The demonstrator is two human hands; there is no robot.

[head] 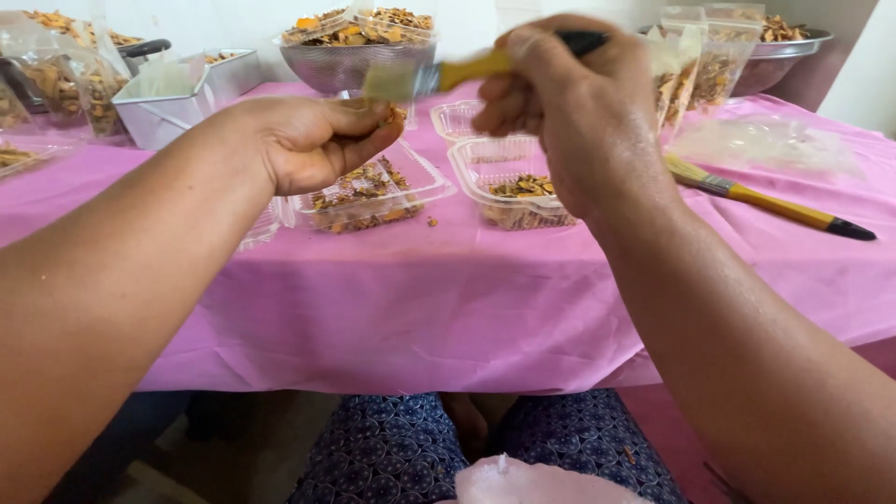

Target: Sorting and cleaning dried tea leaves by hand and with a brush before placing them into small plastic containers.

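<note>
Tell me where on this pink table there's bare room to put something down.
The front strip of the pink tablecloth, between the clear trays and the near edge, is bare. A smaller patch lies in front of the spare brush on the right. The back is crowded: metal bowls, filled bags and a metal tin.

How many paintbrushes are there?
2. One brush is held in the right hand, its bristles blurred near the left hand. The other brush lies on the pink tablecloth at the right. More could be hidden behind the arms.
</note>
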